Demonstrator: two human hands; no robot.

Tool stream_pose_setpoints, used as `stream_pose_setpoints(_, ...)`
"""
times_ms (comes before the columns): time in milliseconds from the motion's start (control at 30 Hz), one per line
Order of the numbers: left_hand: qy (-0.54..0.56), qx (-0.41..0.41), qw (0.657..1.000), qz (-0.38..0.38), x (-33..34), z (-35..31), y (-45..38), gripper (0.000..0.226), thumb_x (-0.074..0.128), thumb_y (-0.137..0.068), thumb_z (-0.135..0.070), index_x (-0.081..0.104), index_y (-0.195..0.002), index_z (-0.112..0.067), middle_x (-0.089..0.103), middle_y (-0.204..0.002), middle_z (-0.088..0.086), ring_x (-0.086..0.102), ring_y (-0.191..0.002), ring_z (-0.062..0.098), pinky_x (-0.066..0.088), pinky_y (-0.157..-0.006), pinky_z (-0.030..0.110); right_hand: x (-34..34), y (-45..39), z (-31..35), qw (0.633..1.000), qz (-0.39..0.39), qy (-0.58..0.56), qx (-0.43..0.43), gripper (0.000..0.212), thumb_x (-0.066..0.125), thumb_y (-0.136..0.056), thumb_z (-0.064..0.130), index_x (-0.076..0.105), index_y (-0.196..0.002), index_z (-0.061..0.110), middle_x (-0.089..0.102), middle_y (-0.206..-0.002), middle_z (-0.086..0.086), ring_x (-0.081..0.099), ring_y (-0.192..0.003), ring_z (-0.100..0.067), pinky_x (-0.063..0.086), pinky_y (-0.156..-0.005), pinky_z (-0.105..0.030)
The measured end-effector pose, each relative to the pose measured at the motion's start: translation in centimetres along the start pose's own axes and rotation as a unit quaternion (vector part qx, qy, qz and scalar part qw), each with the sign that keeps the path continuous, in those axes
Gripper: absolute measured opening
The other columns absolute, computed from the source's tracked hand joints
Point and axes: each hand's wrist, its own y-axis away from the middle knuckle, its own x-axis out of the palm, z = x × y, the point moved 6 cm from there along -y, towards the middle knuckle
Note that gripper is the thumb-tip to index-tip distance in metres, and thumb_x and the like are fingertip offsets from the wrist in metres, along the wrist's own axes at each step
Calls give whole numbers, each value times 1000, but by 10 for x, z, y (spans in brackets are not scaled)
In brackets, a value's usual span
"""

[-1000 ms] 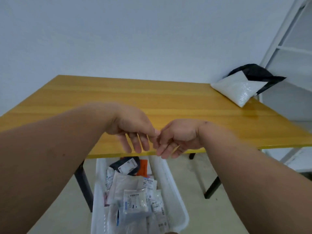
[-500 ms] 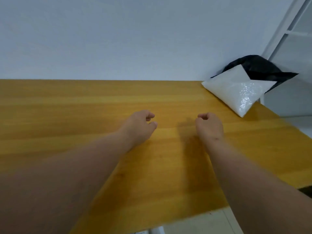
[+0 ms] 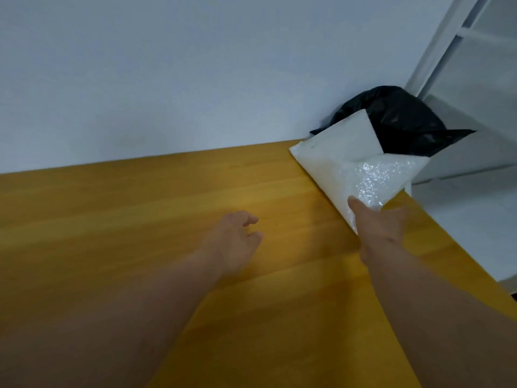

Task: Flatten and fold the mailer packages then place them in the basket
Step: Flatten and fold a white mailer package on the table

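A white bubble mailer [image 3: 349,161] lies at the far right corner of the wooden table [image 3: 140,208], with a black plastic mailer [image 3: 402,121] behind it against the wall. My right hand [image 3: 377,222] grips the white mailer's near corner, thumb on top and fingers hidden beneath. My left hand [image 3: 237,239] hovers over the bare table to the left of it, fingers loosely curled and holding nothing. The basket is out of view.
A white wall runs along the table's back edge. A white shelf frame [image 3: 458,51] stands beyond the right corner. The table's right edge [image 3: 461,256] drops off to the pale floor.
My view turned right and closer to the far corner. My right hand reached forward from mid-table and took hold of the white mailer's corner. My left hand moved forward a little and loosened.
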Motion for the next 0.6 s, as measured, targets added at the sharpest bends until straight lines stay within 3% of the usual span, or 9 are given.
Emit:
stream_pose_setpoints(133,40,-15,999,12,2,-12,-17,34,60,-96,-25,58,-129,-18,56,-129,-1,53,-111,15,42,-96,26,9,-23,4,991,47,-114,54,107,84,-76,30,11,-153,16,43,-146,-7,44,-131,-32,39,-108,-46)
stream_pose_setpoints(200,53,-24,998,18,2,-12,-17,33,59,-97,-23,58,-129,-16,56,-127,0,52,-111,15,42,-98,28,14,-25,2,985,57,-145,77,97,84,-76,23,22,-150,14,49,-140,-8,52,-124,-30,43,-106,-47)
stream_pose_setpoints(300,53,-25,998,16,-5,-13,-14,31,59,-97,-23,59,-127,-16,58,-127,0,53,-111,15,43,-100,31,13,-17,3,985,79,-130,83,55,76,-84,12,49,-131,7,61,-119,-5,59,-108,-25,48,-97,-38)
stream_pose_setpoints(367,54,-28,998,10,-15,-16,-7,33,58,-97,-23,57,-130,-16,56,-131,1,52,-112,14,42,-98,29,9,-2,7,984,104,-124,71,34,67,-89,4,55,-120,11,60,-108,-1,57,-103,-23,49,-95,-37)
stream_pose_setpoints(467,48,-28,998,-37,-42,-18,6,45,55,-98,-27,46,-142,-19,45,-143,2,44,-128,17,40,-105,35,10,35,6,970,209,-114,56,36,61,-92,0,54,-122,17,63,-110,0,60,-105,-25,51,-95,-44)
stream_pose_setpoints(600,-66,61,983,-158,-96,-20,37,58,46,-98,-45,30,-150,-28,32,-150,-1,31,-137,22,32,-112,43,20,105,-7,919,387,-17,80,42,61,-91,-2,55,-127,19,68,-117,-3,64,-105,-26,54,-84,-40)
